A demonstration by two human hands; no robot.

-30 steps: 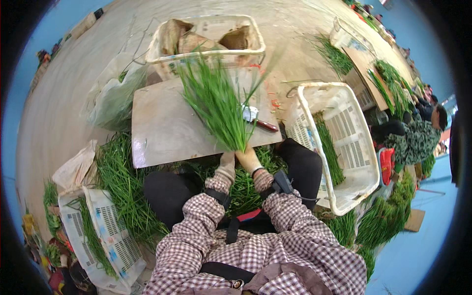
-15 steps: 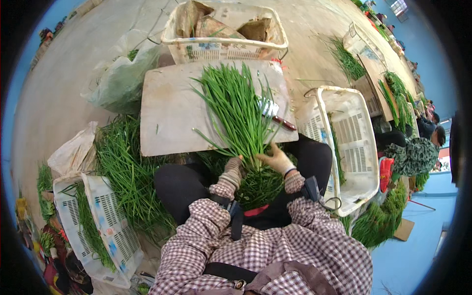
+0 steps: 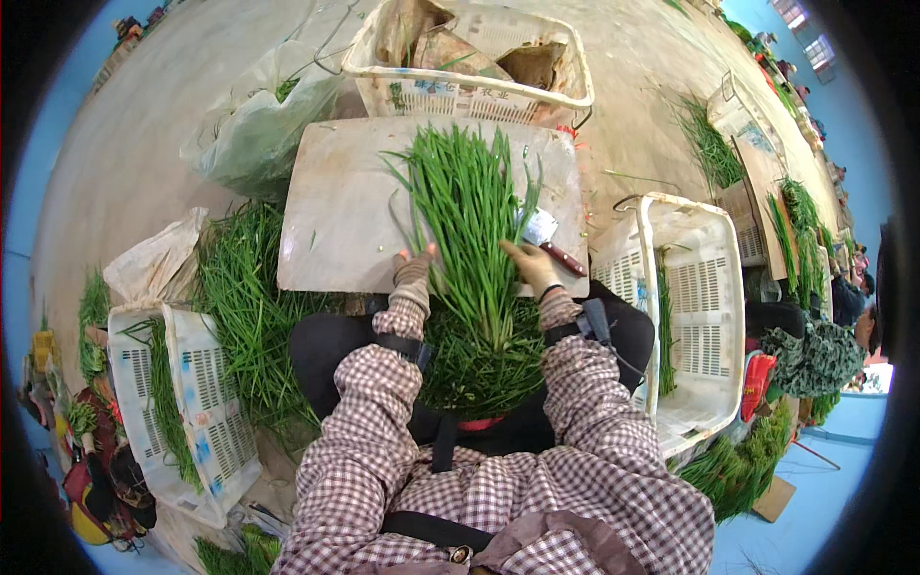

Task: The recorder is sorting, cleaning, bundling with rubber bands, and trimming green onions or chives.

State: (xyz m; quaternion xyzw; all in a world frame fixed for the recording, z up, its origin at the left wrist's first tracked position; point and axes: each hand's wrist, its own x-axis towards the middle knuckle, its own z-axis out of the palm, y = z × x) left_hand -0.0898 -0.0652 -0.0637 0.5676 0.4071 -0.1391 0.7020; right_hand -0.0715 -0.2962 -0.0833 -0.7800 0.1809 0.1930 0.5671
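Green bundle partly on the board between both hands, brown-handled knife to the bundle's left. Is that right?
Not quite: the head view shows the brown-handled knife to the right of the green bundle. The bundle is partly on the board, between the left hand and the right hand.

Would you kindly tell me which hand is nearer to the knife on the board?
Right: the right hand is just left of the knife, at the right edge of the green bundle; the left hand is farther left, on the bundle's other side.
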